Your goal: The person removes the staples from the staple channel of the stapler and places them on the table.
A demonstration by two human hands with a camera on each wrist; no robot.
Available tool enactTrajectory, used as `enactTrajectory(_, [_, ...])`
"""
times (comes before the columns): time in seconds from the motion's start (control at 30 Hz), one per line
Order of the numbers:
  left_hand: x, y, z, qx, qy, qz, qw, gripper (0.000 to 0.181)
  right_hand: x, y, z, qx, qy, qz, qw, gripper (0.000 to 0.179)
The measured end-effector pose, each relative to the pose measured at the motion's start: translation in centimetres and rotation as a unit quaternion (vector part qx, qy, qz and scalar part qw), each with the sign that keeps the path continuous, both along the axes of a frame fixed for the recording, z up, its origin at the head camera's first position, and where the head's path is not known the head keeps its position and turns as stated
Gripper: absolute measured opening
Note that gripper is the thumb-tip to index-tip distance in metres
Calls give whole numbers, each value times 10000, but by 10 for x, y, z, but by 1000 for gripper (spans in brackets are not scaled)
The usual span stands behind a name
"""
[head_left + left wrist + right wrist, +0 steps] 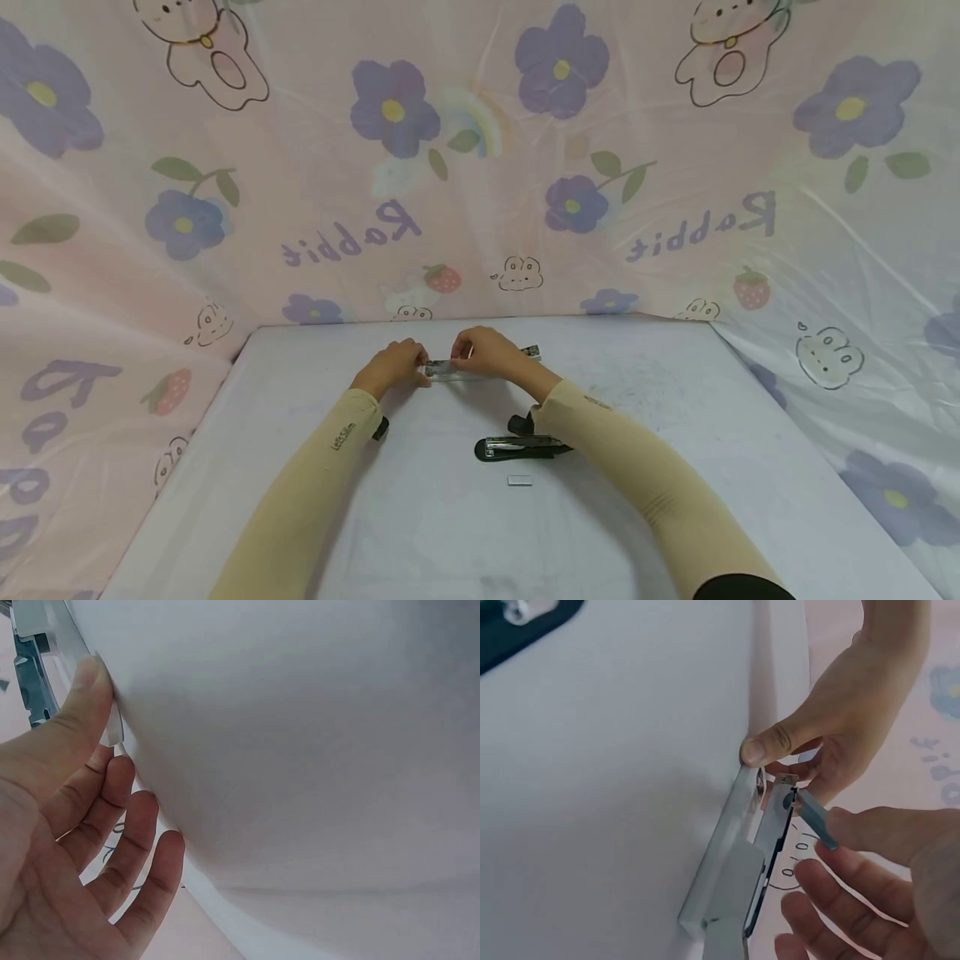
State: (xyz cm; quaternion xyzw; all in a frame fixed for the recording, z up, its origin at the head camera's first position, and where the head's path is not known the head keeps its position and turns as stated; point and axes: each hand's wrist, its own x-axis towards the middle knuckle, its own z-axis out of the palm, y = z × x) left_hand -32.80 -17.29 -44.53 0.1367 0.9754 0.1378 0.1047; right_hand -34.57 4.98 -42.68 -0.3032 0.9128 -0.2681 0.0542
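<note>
A white stapler (442,377) lies opened out at the far middle of the table, its metal magazine (780,817) exposed. At its left end my left hand (393,367) grips the body, thumb (88,682) on the near side and fingers behind. Over the magazine, my right hand (483,352) pinches a small grey staple strip (817,817) between thumb and forefinger, the strip's end right at the magazine's end. The other fingers of that hand are loosely bent. Part of the stapler's middle is hidden behind the right hand in the head view.
A black stapler (517,450) lies nearer the front, partly under the right forearm. In front of it is another small grey staple strip (519,481). The white table (420,517) meets a patterned cloth (480,208) at the back and sides.
</note>
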Motion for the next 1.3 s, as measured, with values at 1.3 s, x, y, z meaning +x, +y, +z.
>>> enactTrajectory(1.3, [2, 3, -2, -122, 71, -27, 9999, 40, 30, 9, -12, 1230, -290, 406, 9911, 6])
